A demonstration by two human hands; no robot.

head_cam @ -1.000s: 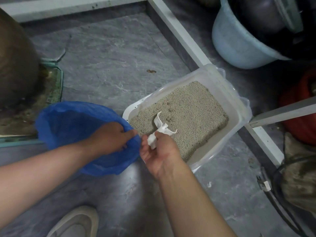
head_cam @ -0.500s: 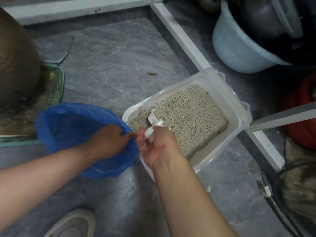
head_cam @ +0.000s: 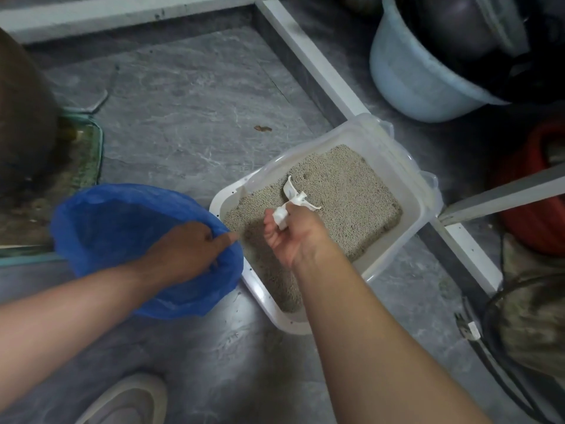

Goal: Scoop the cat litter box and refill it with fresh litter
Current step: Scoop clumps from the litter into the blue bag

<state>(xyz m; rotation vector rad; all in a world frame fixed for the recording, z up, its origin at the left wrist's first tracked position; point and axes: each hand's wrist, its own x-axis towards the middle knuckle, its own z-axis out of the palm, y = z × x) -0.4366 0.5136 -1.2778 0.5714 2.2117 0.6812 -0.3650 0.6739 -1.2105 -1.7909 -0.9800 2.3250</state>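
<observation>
A white plastic litter box (head_cam: 406, 166) sits on the grey floor, filled with beige granular litter (head_cam: 345, 203). My right hand (head_cam: 293, 237) grips the handle of a small white scoop (head_cam: 293, 197), whose head hangs just above the litter at the box's left end. My left hand (head_cam: 186, 249) holds the rim of an open blue plastic bag (head_cam: 116, 228) right beside the box's left edge. The inside of the bag is in shadow.
A pale blue bucket (head_cam: 406, 71) and a red container (head_cam: 526, 191) stand to the right behind a white frame rail (head_cam: 312, 59). A green-rimmed tray (head_cam: 91, 148) lies at far left. Black cable (head_cam: 495, 362) at lower right. My shoe (head_cam: 128, 402) is below.
My right hand drew the scoop left toward the bag, then moved it back right and slightly up over the litter. The left hand kept holding the bag rim.
</observation>
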